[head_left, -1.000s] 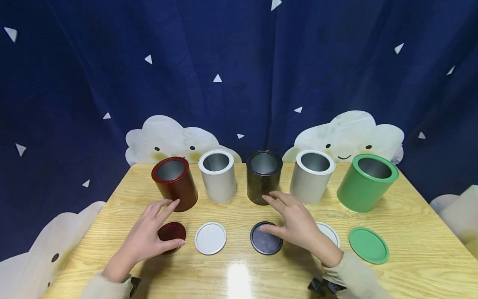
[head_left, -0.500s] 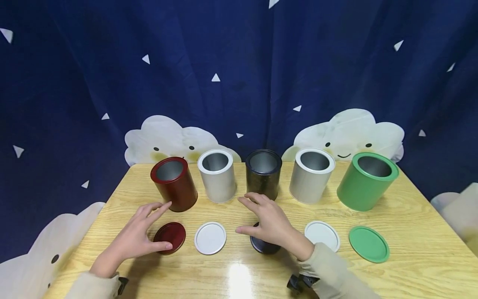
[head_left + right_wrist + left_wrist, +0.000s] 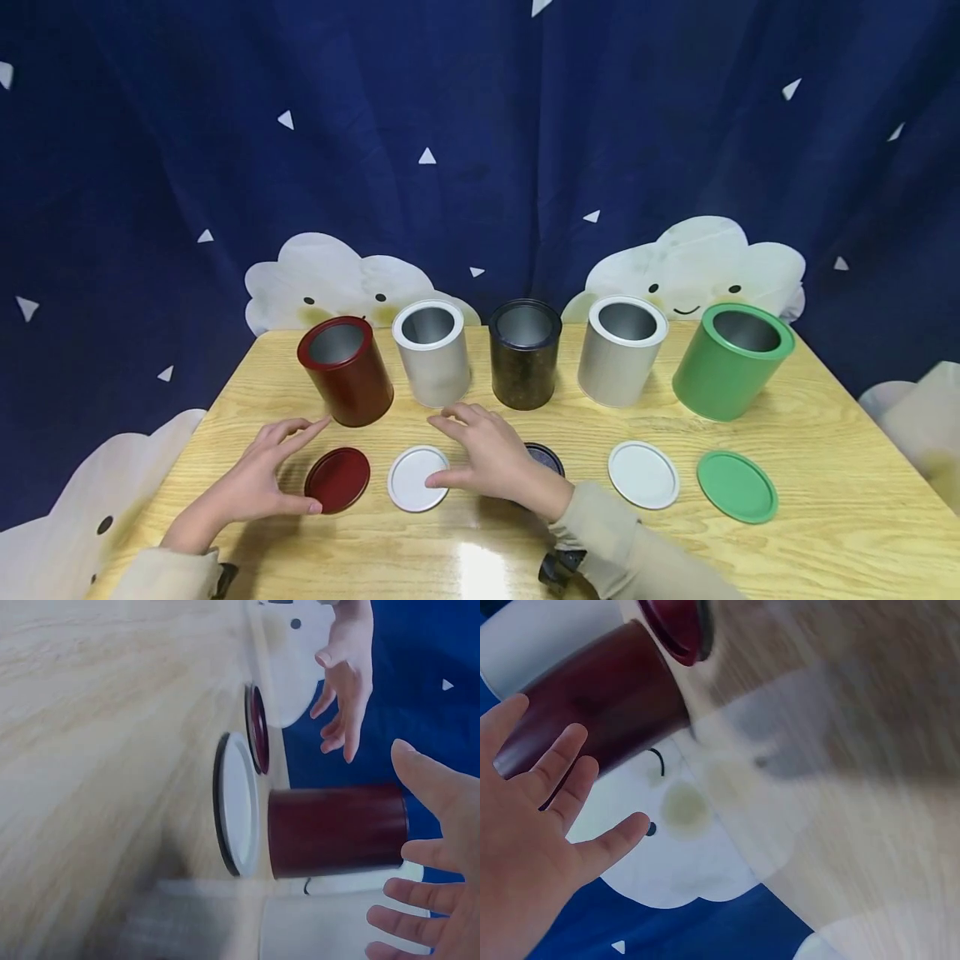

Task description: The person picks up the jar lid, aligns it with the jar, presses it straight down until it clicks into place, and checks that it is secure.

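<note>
My left hand [image 3: 258,479] hovers beside the dark red lid [image 3: 338,480], its thumb tip near the lid's edge and its fingers spread. The dark red can [image 3: 347,372] stands just beyond it. My right hand [image 3: 491,454] is held above the table, fingers apart, with its thumb over the right edge of a white lid [image 3: 412,482]; nothing is in its grasp. Its wrist partly covers the black lid [image 3: 546,458]. In the right wrist view both the white lid [image 3: 238,802] and the red can [image 3: 337,831] show close to the spread fingers.
Uncovered cans line the back: a white can [image 3: 435,367], a black can [image 3: 525,367], another white can [image 3: 619,362] and a green can [image 3: 727,371]. At the right lie a second white lid [image 3: 643,475] and a green lid [image 3: 737,487] on the wooden table [image 3: 825,517]. A blue curtain [image 3: 480,125] hangs behind.
My right hand has moved left from over the black lid to the left white lid. My left hand has drifted left, uncovering the dark red lid. Lids and cans stay in place.
</note>
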A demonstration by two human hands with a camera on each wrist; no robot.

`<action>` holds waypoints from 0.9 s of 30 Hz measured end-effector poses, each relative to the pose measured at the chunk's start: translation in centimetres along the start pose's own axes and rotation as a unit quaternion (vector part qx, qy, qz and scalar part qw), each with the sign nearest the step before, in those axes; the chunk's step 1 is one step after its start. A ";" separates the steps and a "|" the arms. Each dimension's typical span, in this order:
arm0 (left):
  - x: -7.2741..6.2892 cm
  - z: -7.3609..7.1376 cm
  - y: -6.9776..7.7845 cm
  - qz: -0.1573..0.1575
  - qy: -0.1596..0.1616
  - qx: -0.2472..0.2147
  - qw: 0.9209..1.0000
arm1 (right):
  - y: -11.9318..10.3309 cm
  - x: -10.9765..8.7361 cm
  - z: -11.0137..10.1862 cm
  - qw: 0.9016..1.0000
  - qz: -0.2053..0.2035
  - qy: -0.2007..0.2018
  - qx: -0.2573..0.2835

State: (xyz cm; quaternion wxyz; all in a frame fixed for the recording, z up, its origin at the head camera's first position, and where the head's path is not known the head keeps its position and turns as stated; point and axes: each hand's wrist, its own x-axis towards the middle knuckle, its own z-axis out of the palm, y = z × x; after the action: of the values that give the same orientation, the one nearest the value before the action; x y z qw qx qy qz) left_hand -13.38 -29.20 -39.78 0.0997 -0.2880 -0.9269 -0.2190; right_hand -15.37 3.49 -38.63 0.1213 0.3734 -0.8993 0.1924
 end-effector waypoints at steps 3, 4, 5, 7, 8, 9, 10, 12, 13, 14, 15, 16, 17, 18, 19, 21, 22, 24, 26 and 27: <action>-0.3 0.0 -0.3 -0.007 -0.006 -0.002 1.000 | -0.6 0.5 0.7 1.000 0.000 -0.016 0.003; -0.3 0.0 -0.4 -0.009 -0.008 -0.004 1.000 | -0.7 0.7 0.9 1.000 0.001 -0.022 0.005; -0.4 -0.1 -0.5 -0.011 -0.010 -0.006 1.000 | -0.9 0.8 1.2 1.000 0.002 -0.027 0.007; -0.5 -0.1 -0.6 -0.016 -0.014 -0.008 1.000 | -1.2 1.1 1.7 0.999 0.004 -0.039 0.008; -0.5 0.0 -0.8 -0.019 -0.017 -0.008 1.000 | -1.3 1.2 1.9 0.999 0.005 -0.044 0.007; -0.6 0.0 -0.9 -0.021 -0.020 -0.008 1.000 | -1.4 1.3 2.2 0.999 0.005 -0.049 0.005; -0.6 0.0 -1.1 -0.023 -0.023 -0.008 0.999 | -1.5 1.5 2.4 0.999 0.004 -0.052 0.005; -0.7 0.2 -1.4 -0.023 -0.027 -0.009 0.999 | -1.7 1.7 2.8 0.998 0.000 -0.059 0.000; -0.7 0.3 -1.5 -0.021 -0.029 -0.010 0.999 | -1.8 1.9 3.0 0.998 -0.002 -0.062 -0.003; -0.8 0.3 -1.7 -0.018 -0.032 -0.012 0.999 | -1.9 2.0 3.1 0.998 -0.004 -0.064 -0.007; -0.8 0.4 -1.8 -0.015 -0.035 -0.014 0.999 | -2.0 2.2 3.3 0.998 -0.005 -0.068 -0.009; -0.9 0.4 -1.9 -0.013 -0.038 -0.016 0.999 | -2.1 2.3 3.5 0.997 -0.005 -0.071 -0.011; -0.9 0.4 -2.1 -0.012 -0.042 -0.017 0.999 | -2.2 2.5 3.7 0.997 -0.004 -0.074 -0.011; -0.9 0.5 -2.2 -0.012 -0.047 -0.018 0.999 | -2.2 2.6 3.8 0.997 -0.001 -0.078 -0.013; -0.9 0.5 -2.4 -0.012 -0.051 -0.019 0.998 | -2.3 2.8 4.0 0.997 0.002 -0.081 -0.014; -1.0 0.5 -2.6 -0.011 -0.055 -0.020 0.998 | -2.3 3.1 4.4 0.996 0.009 -0.087 -0.012; -1.0 0.5 -2.7 -0.011 -0.055 -0.020 0.998 | -2.4 3.2 4.6 0.996 0.012 -0.088 -0.013; -1.0 0.6 -2.9 -0.011 -0.056 -0.024 0.998 | -2.4 3.5 5.0 0.995 0.016 -0.092 -0.013; -1.0 0.7 -3.0 -0.013 -0.058 -0.030 0.998 | -2.6 3.7 5.4 0.995 0.020 -0.098 -0.016; -1.0 0.8 -3.0 -0.016 -0.062 -0.034 0.997 | -2.7 3.7 5.6 0.995 0.021 -0.100 -0.018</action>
State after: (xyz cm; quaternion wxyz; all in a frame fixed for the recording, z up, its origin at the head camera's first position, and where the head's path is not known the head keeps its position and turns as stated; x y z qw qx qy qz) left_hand -14.38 -31.55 -41.89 0.0291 -0.2895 -0.9278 -0.2334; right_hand -16.47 -3.01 -41.62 0.0329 0.3700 -0.9178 0.1405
